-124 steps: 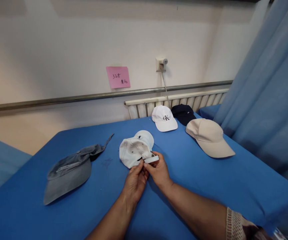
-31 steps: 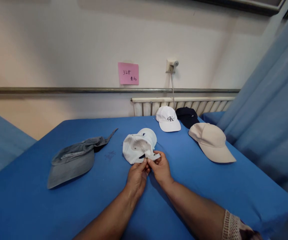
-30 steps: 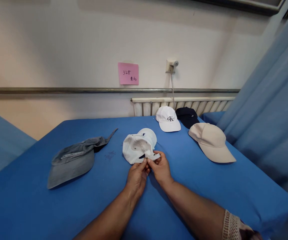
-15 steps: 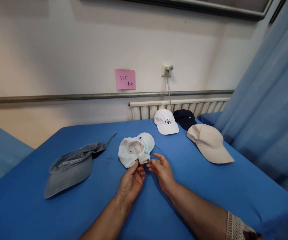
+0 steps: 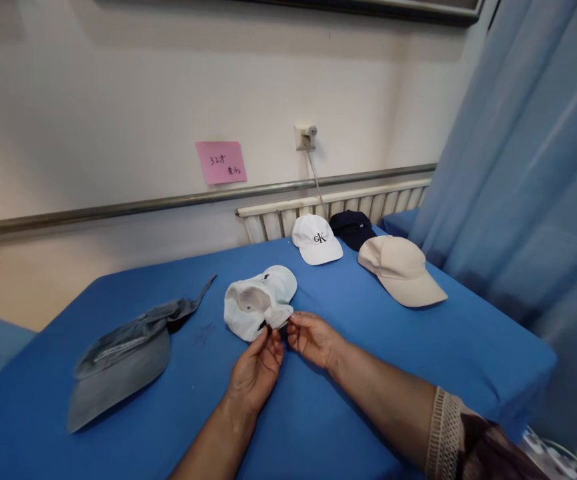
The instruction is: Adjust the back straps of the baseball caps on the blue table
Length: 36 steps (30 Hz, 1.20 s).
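Note:
A pale mint baseball cap (image 5: 248, 308) lies on the blue-covered table with its inside and back strap facing me and its brim pointing away to the right. A small dark emblem shows on its front. My left hand (image 5: 257, 365) pinches the near edge of the cap by the strap opening, thumb on top. With thumb and fingertips closed, my right hand (image 5: 313, 340) grips the strap end at the cap's right side. The buckle is hidden by my fingers.
A grey washed cap (image 5: 123, 360) with a loose strap lies left. At the back right are a white cap (image 5: 317, 240), a navy cap (image 5: 352, 229) and a beige cap (image 5: 402, 270). Behind the blue table (image 5: 178, 427) stand a radiator (image 5: 288, 217) and rail; a blue curtain (image 5: 508, 173) hangs right.
My right hand's fingers have closed from a loose, spread pose onto the strap end. The cap has tilted slightly under my left hand's grip. My view has turned a little to the right.

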### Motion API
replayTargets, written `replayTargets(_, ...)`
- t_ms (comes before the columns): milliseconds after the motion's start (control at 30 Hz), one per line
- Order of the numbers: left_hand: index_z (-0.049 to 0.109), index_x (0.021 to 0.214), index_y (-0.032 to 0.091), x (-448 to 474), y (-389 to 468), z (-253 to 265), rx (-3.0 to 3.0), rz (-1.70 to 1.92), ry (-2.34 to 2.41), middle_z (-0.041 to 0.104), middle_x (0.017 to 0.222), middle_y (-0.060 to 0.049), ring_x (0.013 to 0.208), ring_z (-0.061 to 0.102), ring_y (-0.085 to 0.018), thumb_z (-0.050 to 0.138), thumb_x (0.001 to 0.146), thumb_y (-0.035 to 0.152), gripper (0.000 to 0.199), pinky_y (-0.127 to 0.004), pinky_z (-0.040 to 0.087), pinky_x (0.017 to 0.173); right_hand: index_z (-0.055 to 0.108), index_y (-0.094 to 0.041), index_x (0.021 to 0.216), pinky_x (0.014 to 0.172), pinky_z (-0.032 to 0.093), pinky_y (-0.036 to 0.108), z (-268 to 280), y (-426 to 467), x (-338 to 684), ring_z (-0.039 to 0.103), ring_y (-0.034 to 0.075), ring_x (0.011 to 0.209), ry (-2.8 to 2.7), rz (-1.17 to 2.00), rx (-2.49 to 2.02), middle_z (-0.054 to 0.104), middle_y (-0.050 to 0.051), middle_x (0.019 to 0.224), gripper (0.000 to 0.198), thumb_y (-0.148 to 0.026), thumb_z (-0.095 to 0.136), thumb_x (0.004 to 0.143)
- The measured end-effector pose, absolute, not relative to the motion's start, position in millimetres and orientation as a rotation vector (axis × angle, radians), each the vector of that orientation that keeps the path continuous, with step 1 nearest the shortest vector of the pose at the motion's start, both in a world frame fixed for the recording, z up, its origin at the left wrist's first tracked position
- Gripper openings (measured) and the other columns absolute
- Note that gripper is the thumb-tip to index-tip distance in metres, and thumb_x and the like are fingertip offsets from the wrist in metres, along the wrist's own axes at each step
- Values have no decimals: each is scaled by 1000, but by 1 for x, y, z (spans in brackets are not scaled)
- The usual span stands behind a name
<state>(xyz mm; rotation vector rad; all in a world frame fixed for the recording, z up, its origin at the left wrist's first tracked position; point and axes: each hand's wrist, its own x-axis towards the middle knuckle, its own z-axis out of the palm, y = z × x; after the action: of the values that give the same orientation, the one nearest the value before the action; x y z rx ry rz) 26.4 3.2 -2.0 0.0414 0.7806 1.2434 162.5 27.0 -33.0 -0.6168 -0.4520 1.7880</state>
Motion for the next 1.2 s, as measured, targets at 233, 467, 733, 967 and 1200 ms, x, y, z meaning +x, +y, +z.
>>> replayTargets(233, 63, 92, 11, 20, 12, 2, -8, 1310, 792, 73, 78, -6, 65, 72, -11, 40, 97, 2, 26, -20, 62, 64, 63, -13, 74, 57, 43, 18, -30, 29, 163, 56, 7, 57, -449, 1855, -607, 64, -3, 67, 29, -22, 87, 61)
replayTargets(467, 61, 100, 12, 9, 15, 12, 7, 1260, 742, 70, 71, -4, 54, 67, -8, 36, 99, 9, 26, -14, 59, 54, 70, -12, 87, 57, 45, 19, -33, 23, 155, 60, 9, 62, -509, 1986, -599, 69, 3, 79, 32, -38, 82, 73)
replayTargets(733, 61, 101, 14, 15, 12, 10, 156, 1259, 760, 71, 82, -6, 50, 61, -8, 44, 96, 8, 19, -17, 55, 46, 65, -13, 83, 43, 34, 15, -31, 50, 151, 48, 6, 47, -347, 1967, -640, 62, -2, 64, 19, -24, 78, 76)
replayTargets(967, 60, 79, 15, 1, 25, 7, 312, 1491, 840, 68, 70, 0, 59, 68, -11, 50, 89, -4, 23, -21, 61, 59, 59, -16, 71, 44, 30, 16, -13, 74, 132, 39, 5, 44, -381, 1721, -709, 52, -7, 53, 21, -20, 78, 64)
replayTargets(1200, 61, 82, 12, 4, 35, -1, 262, 1386, 999, 67, 64, -1, 50, 65, -9, 50, 91, -1, 20, -16, 60, 53, 58, -18, 59, 51, 37, 21, -21, 64, 131, 48, 10, 53, -502, 1153, -1045, 56, -6, 53, 13, -23, 70, 56)
